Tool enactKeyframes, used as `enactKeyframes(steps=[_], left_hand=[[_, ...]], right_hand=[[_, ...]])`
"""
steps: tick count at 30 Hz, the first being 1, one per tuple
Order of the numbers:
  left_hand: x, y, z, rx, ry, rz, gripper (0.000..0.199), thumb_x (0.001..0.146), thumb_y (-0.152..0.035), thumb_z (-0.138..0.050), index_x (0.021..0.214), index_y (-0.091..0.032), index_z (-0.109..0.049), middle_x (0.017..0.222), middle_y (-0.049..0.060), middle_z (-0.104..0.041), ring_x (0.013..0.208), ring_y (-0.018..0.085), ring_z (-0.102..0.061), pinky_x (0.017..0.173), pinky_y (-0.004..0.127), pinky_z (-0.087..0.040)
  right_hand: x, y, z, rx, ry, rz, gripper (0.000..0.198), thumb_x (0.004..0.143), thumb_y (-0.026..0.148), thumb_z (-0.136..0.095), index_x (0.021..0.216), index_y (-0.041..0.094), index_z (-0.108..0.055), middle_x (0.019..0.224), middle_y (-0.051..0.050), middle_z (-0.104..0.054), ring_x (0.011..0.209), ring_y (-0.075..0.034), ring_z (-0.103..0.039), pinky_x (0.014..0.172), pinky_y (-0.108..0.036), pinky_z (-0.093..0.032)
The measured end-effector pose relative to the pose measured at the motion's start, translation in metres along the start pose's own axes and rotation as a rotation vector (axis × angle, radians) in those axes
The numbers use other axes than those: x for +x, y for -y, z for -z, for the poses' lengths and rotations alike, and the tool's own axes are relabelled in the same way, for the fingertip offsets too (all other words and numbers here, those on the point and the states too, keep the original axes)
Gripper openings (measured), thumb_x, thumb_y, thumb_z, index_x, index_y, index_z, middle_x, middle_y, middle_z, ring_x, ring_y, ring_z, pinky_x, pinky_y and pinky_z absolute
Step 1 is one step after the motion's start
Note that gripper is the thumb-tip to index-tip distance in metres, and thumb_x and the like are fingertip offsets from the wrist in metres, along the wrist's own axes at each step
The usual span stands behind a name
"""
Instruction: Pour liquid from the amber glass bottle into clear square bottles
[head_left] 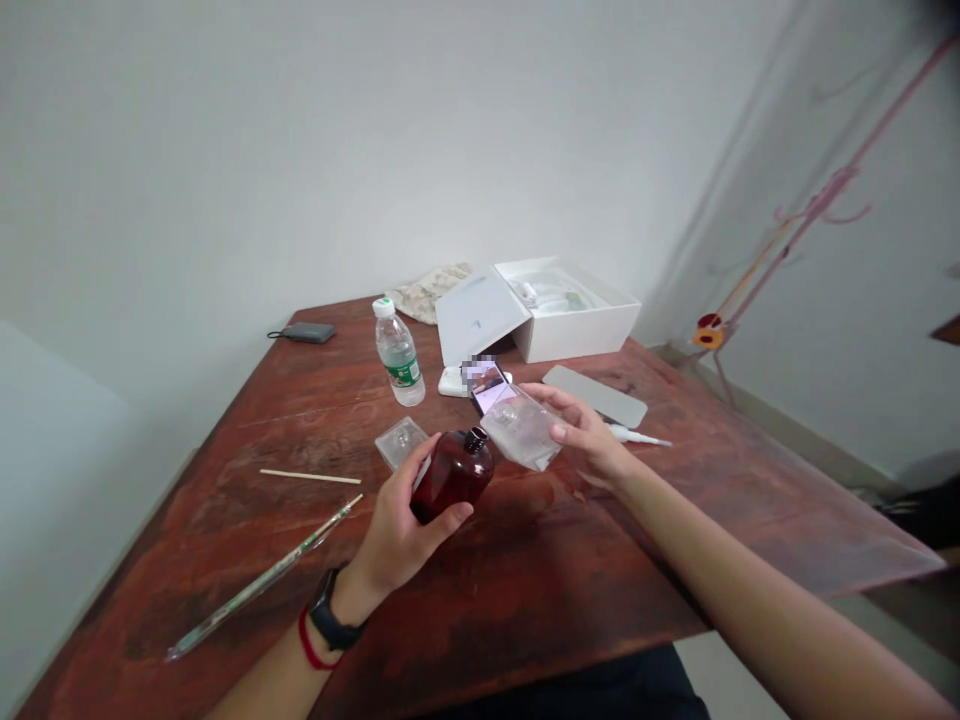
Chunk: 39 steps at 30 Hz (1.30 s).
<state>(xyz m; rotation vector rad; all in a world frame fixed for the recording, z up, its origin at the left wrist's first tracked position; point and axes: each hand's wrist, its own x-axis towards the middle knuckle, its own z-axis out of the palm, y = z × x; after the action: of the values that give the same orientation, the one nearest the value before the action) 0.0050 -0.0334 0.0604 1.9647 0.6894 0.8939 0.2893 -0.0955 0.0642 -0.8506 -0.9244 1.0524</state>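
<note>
My left hand (401, 525) is wrapped round a dark amber bottle (452, 480), tilted to the right with its threaded neck uncapped. In my right hand (574, 425) is a clear plastic container (523, 430), gripped by its right side and tipped toward the bottle's mouth. The two vessels are close together above the table. Behind the container lies a phone (484, 383) with a lit screen, partly covered by it. A small clear square plastic piece (400, 440) rests on the table just left of the bottle.
On the wooden table (322, 555) stand a water bottle (400, 355) and an opened white box (577, 330). Also there: a chopstick (310, 476), a wrapped chopstick pack (262, 580), a grey pouch-like item (310, 332), a light flat panel (596, 396) and a white pointed tool (637, 436).
</note>
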Motion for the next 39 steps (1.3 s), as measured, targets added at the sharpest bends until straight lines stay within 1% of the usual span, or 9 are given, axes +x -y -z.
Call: enactKeyframes(steps=[3,5,12,16,20,25,30,34,39], left_hand=[[0.001,0.000,0.000,0.062,-0.021,0.020,0.079,0.093,-0.059,-0.077,0.155,-0.017,-0.052,0.150,0.017,-0.066,0.139,0.038,-0.065,0.122,0.053,-0.050],[0.002,0.001,0.001,0.101,-0.031,0.014,0.078,0.094,-0.059,-0.076,0.155,-0.018,-0.052,0.150,0.017,-0.066,0.138,0.037,-0.065,0.121,0.054,-0.050],[-0.001,-0.002,0.002,0.228,-0.034,-0.054,0.077,0.092,-0.056,-0.078,0.154,-0.019,-0.054,0.149,0.017,-0.066,0.136,0.038,-0.066,0.120,0.054,-0.050],[-0.001,-0.005,0.002,0.239,-0.028,-0.059,0.076,0.093,-0.054,-0.078,0.155,-0.019,-0.052,0.148,0.016,-0.067,0.136,0.037,-0.066,0.120,0.053,-0.051],[-0.002,-0.005,0.001,0.260,-0.016,-0.072,0.075,0.093,-0.051,-0.078,0.155,-0.019,-0.051,0.150,0.016,-0.066,0.138,0.037,-0.065,0.120,0.054,-0.050],[-0.003,-0.004,0.000,0.264,-0.019,-0.075,0.074,0.093,-0.051,-0.079,0.154,-0.020,-0.052,0.150,0.016,-0.066,0.138,0.037,-0.065,0.120,0.053,-0.051],[-0.004,-0.005,-0.001,0.253,-0.008,-0.080,0.074,0.093,-0.050,-0.079,0.154,-0.020,-0.051,0.150,0.015,-0.066,0.137,0.036,-0.065,0.119,0.052,-0.052],[-0.004,-0.005,-0.001,0.252,-0.003,-0.077,0.074,0.093,-0.049,-0.080,0.154,-0.020,-0.051,0.150,0.015,-0.065,0.138,0.036,-0.064,0.120,0.052,-0.051],[-0.005,-0.006,-0.003,0.213,-0.007,-0.081,0.074,0.093,-0.047,-0.080,0.155,-0.020,-0.050,0.151,0.016,-0.064,0.138,0.036,-0.064,0.121,0.053,-0.050]], right_hand=[[-0.001,0.002,0.000,-0.027,0.044,0.027,0.065,0.071,0.037,-0.098,0.131,0.024,-0.076,0.128,-0.010,-0.081,0.112,-0.028,-0.076,0.101,-0.042,-0.057],[-0.001,0.003,0.000,-0.042,0.080,0.027,0.066,0.072,0.035,-0.097,0.133,0.024,-0.075,0.128,-0.010,-0.081,0.112,-0.027,-0.076,0.101,-0.042,-0.057],[0.000,0.007,0.000,-0.065,0.114,0.025,0.064,0.074,0.035,-0.095,0.134,0.025,-0.074,0.128,-0.011,-0.081,0.113,-0.030,-0.077,0.101,-0.046,-0.058],[0.000,0.010,-0.002,-0.065,0.097,0.006,0.067,0.070,0.036,-0.098,0.133,0.025,-0.075,0.127,-0.011,-0.081,0.108,-0.030,-0.078,0.097,-0.045,-0.060],[-0.001,0.012,-0.004,-0.058,0.093,0.009,0.066,0.069,0.035,-0.099,0.131,0.023,-0.076,0.125,-0.011,-0.081,0.107,-0.030,-0.078,0.093,-0.043,-0.061],[-0.002,0.011,-0.004,-0.018,0.071,-0.012,0.067,0.067,0.032,-0.100,0.130,0.023,-0.077,0.130,-0.012,-0.080,0.107,-0.031,-0.078,0.094,-0.045,-0.061],[-0.002,0.012,-0.001,-0.072,0.107,0.000,0.066,0.069,0.027,-0.098,0.132,0.024,-0.076,0.127,-0.011,-0.081,0.110,-0.030,-0.078,0.094,-0.042,-0.062],[-0.002,0.016,-0.002,-0.110,0.126,0.018,0.066,0.071,0.027,-0.096,0.133,0.025,-0.076,0.125,-0.009,-0.082,0.106,-0.029,-0.078,0.091,-0.042,-0.063],[-0.003,0.022,-0.004,-0.151,0.103,0.045,0.067,0.069,0.029,-0.096,0.133,0.025,-0.075,0.126,-0.009,-0.081,0.106,-0.030,-0.078,0.093,-0.045,-0.062]])
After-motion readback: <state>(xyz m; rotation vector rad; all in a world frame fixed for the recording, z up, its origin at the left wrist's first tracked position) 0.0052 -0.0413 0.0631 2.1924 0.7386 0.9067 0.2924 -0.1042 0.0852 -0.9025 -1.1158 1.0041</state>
